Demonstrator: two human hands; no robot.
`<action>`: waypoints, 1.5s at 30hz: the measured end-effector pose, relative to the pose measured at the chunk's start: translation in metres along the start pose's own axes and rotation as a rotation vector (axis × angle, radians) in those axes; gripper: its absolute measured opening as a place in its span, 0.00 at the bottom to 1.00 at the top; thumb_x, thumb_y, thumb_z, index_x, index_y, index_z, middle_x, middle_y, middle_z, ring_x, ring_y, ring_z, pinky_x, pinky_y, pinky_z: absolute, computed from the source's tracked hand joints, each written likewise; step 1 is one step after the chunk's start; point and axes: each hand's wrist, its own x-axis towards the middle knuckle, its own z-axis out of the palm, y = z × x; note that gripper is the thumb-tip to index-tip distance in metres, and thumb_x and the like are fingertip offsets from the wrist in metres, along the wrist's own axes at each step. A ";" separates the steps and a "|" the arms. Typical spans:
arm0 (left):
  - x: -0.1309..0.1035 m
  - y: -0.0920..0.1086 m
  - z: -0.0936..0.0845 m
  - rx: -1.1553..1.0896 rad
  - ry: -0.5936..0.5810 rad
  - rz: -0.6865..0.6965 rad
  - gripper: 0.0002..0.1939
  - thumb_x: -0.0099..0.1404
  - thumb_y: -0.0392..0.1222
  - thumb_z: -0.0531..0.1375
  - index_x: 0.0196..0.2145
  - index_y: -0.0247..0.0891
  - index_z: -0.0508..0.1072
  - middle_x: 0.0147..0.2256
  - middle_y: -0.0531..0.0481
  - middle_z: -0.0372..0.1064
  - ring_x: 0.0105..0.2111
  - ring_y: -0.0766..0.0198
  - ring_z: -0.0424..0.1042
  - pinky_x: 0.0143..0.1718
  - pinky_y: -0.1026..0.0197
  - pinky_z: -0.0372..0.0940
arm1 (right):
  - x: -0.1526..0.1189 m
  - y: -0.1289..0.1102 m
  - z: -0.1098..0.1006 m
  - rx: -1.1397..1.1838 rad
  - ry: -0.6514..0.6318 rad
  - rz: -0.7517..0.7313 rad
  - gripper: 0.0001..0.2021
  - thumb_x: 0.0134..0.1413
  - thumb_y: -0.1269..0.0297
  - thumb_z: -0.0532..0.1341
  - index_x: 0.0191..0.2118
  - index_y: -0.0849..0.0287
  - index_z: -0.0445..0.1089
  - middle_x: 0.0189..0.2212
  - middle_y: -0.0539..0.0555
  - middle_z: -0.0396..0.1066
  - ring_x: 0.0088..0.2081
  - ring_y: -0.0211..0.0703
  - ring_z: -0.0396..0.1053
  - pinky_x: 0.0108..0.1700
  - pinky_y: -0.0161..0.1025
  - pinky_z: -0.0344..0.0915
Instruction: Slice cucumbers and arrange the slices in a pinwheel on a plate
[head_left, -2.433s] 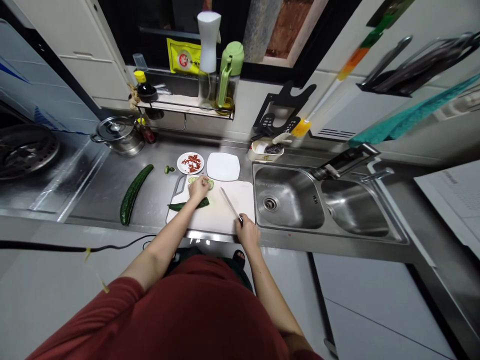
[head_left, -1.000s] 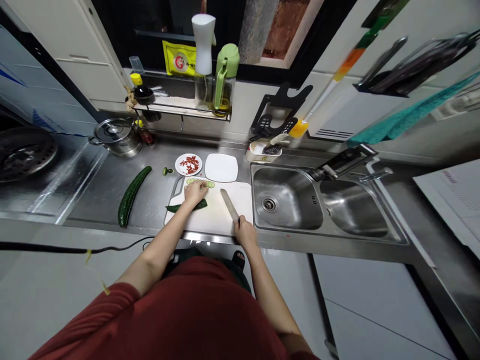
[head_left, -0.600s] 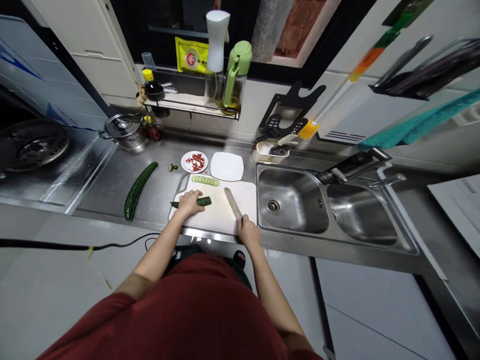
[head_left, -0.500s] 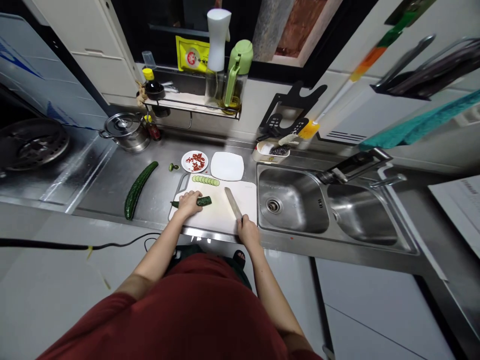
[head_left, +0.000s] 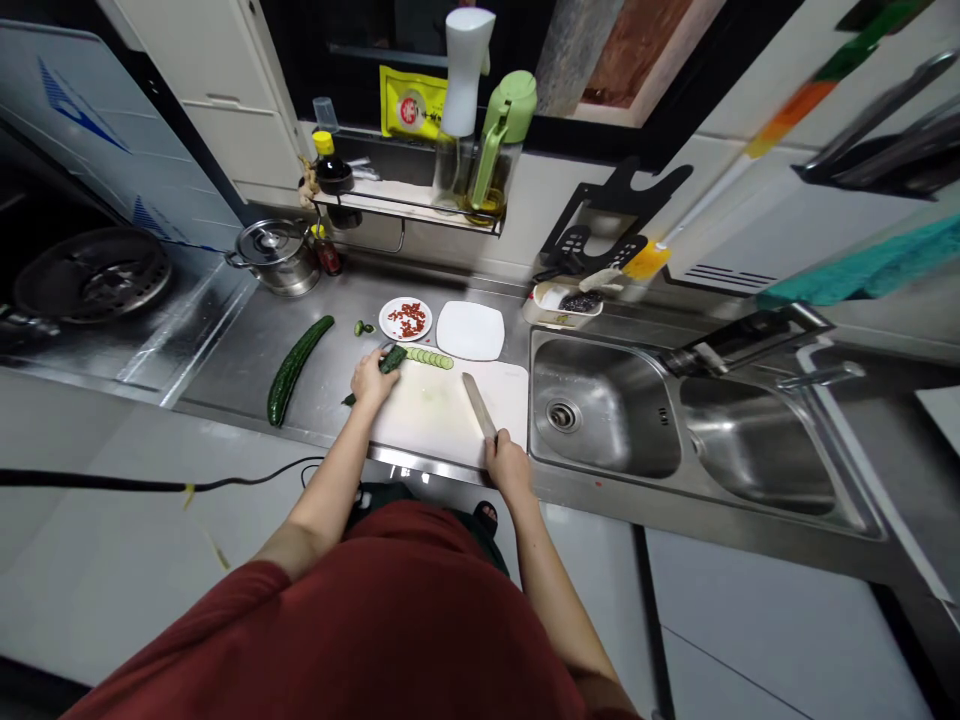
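My left hand (head_left: 373,380) is closed around a cut dark green cucumber (head_left: 392,358), raised toward the far left of the white cutting board (head_left: 435,425). Right beside its cut end lies a row of thin cucumber slices (head_left: 430,358). In my right hand (head_left: 508,463) is the handle of a knife (head_left: 478,405), its blade pointing away over the right part of the board. A whole cucumber (head_left: 298,370) rests on the steel counter to the left. Behind the board stand a plate of chopped red pieces (head_left: 385,321) and a white square plate (head_left: 470,332).
Two cucumber ends (head_left: 364,328) lie left of the plates. A double steel sink (head_left: 600,410) adjoins the board on the right. A lidded pot (head_left: 277,262) and a wok (head_left: 94,275) stand at the left. Bottles sit on a wall shelf (head_left: 405,200) above.
My left hand has carried the cut cucumber up and left, from the board's middle to near the slices. The knife stays in my right hand, almost unmoved. The view has shifted slightly.
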 end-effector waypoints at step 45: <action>0.005 0.015 0.022 0.083 0.176 0.106 0.17 0.64 0.49 0.54 0.49 0.47 0.70 0.49 0.45 0.67 0.51 0.51 0.62 0.54 0.48 0.51 | 0.003 -0.002 -0.004 0.015 -0.031 0.021 0.16 0.67 0.57 0.44 0.49 0.61 0.61 0.38 0.62 0.74 0.41 0.48 0.72 0.41 0.38 0.60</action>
